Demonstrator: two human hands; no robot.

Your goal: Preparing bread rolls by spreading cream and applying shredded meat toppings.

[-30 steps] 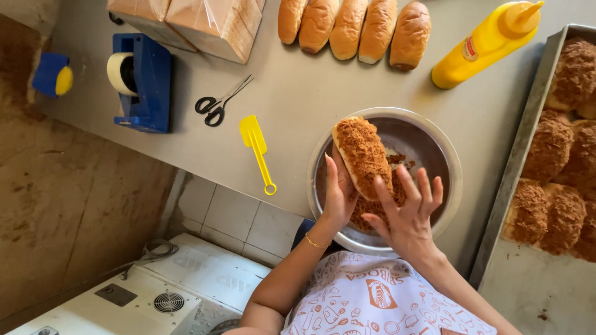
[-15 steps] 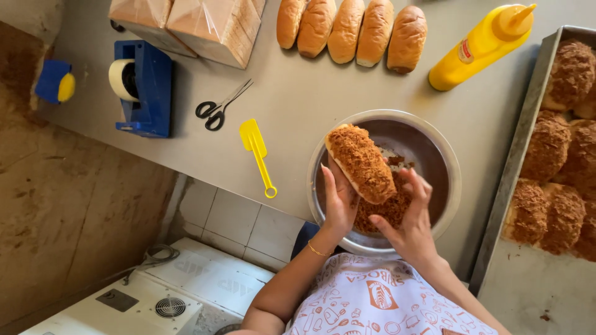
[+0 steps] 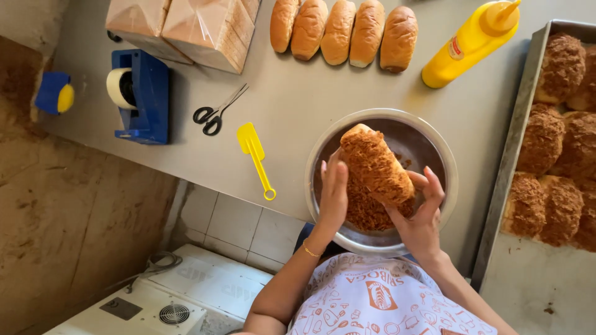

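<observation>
- The left hand (image 3: 333, 195) and right hand (image 3: 424, 211) are pressing together on one floss-coated bun (image 3: 375, 164), clamped between the palms over the steel bowl (image 3: 444, 162) near the table's (image 3: 298, 105) near edge.
- Loose meat floss (image 3: 367, 214) is lying in the bowl; a slack grip could be dropping the bun or shedding coating onto the table.
- To the right, a tray (image 3: 515, 149) is holding at least seven coated buns (image 3: 546, 205).
- Leftward: one yellow spatula (image 3: 254, 155), one pair of scissors (image 3: 215, 113), one tape dispenser (image 3: 141, 93).
- Farthest: five plain buns (image 3: 344, 32), one yellow squeeze bottle (image 3: 473, 43).

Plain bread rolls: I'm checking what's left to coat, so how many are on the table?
5, side by side in one row at the table's far edge. None looks hidden.
</observation>
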